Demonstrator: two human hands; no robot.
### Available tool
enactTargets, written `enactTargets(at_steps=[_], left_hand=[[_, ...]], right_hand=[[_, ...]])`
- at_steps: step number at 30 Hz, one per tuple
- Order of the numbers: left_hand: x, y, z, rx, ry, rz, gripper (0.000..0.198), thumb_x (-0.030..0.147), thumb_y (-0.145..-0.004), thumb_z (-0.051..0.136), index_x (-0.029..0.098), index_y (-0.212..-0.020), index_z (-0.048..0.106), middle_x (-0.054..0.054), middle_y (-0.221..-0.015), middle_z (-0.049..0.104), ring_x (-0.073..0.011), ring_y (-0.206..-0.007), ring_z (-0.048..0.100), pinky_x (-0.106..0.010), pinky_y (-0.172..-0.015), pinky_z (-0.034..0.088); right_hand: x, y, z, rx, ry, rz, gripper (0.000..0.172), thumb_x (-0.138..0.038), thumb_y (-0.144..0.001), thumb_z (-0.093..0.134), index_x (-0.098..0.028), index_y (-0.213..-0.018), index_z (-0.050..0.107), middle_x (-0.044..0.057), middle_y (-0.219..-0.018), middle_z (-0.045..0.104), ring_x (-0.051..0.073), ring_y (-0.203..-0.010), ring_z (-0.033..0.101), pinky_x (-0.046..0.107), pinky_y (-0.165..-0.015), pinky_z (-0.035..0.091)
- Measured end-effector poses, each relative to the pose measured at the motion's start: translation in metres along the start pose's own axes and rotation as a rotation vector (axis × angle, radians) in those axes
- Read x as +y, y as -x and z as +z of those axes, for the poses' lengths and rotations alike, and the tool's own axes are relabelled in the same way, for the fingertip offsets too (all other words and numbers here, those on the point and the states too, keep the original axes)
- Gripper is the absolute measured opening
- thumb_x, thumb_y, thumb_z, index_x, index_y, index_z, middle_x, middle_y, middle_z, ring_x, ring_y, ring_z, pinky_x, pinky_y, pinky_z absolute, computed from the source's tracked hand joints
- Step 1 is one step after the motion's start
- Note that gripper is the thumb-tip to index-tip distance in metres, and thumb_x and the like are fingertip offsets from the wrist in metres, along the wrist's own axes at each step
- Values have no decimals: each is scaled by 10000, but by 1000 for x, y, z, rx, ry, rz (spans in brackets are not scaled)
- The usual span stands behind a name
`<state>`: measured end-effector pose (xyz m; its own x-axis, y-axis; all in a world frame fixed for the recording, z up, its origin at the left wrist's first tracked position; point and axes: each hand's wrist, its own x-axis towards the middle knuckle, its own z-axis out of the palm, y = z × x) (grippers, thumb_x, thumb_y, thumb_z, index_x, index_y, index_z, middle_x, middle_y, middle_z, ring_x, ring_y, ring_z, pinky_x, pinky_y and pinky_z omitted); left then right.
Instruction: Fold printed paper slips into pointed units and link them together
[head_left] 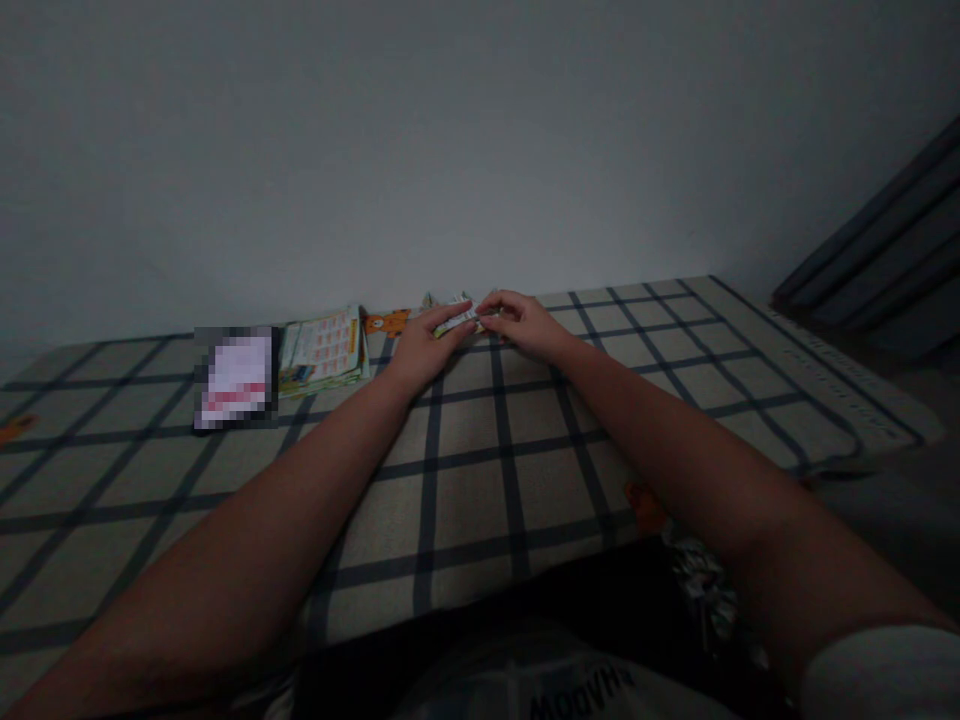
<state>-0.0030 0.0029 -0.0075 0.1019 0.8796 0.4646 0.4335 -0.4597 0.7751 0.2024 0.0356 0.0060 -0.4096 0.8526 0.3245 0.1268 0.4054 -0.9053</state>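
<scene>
Both my arms reach far forward over a checked mat [525, 470] toward the wall. My left hand [424, 345] and my right hand [521, 322] meet at a small pale paper packet [457, 316] lying near the wall. Fingers of both hands are closed on its edges, the left from the left side, the right from the right. Part of the packet is hidden under my fingers. The room is dim.
A green and orange booklet [322, 352] lies left of my left hand, with a blurred-out square item [234, 378] further left. An orange printed figure [386, 322] marks the mat. A dark slanted panel [885, 250] leans at the right. The mat's edge [862, 420] ends on the right.
</scene>
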Motion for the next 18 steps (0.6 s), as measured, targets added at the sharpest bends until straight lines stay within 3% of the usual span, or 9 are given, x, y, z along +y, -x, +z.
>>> enactTargets(at_steps=[6,12,18], left_hand=[[1,1,1,-16,140,-73,520,534,-873,773,219,-1287,794,-130,-1319,776,-311,-1263,692,-496,-1161,501],[-3,-2,3,30,233,-120,604,576,-825,805,223,-1314,771,-123,-1247,791,-265,-998,762,-424,-894,636],[-4,-3,4,49,271,-134,562,534,-793,815,194,-1240,796,-115,-1137,816,-230,-847,761,-409,-827,636]], right_hand=[[0,-2,-2,10,-2,32,167,-331,-894,766,-184,-971,786,40,-908,733,138,-753,625,241,-631,531],[-5,-3,-3,43,-26,70,101,-247,-931,725,-167,-897,779,52,-935,760,125,-719,627,236,-627,547],[-4,-4,-3,105,-57,85,86,-225,-928,720,-162,-903,773,53,-943,758,126,-721,633,238,-625,557]])
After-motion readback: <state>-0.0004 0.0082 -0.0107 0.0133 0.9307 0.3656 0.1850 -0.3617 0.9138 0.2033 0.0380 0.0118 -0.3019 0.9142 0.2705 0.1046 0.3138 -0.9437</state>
